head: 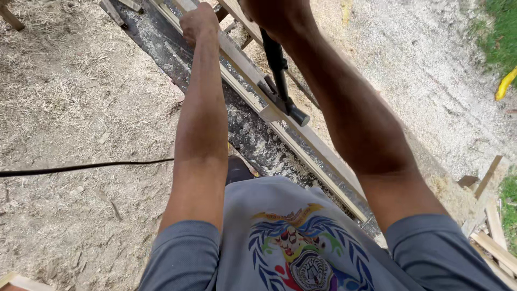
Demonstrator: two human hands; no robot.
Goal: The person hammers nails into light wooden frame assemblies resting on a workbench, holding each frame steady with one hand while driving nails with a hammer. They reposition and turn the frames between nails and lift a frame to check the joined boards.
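I look down past my grey printed shirt at a long wooden frame of pale battens (301, 143) lying diagonally on dark sheeting. My left hand (198, 22) is a closed fist resting on the upper part of one batten. My right hand (272, 15), partly cut off by the top edge, grips the black handle of a claw hammer (281, 86). The hammer head hangs down just above the batten, its round face pointing right.
Sawdust and wood shavings cover the ground on both sides. A thin black cable (81, 168) runs across the left. Loose wood offcuts (493, 226) lie at the right edge, near grass and a yellow object (505, 83).
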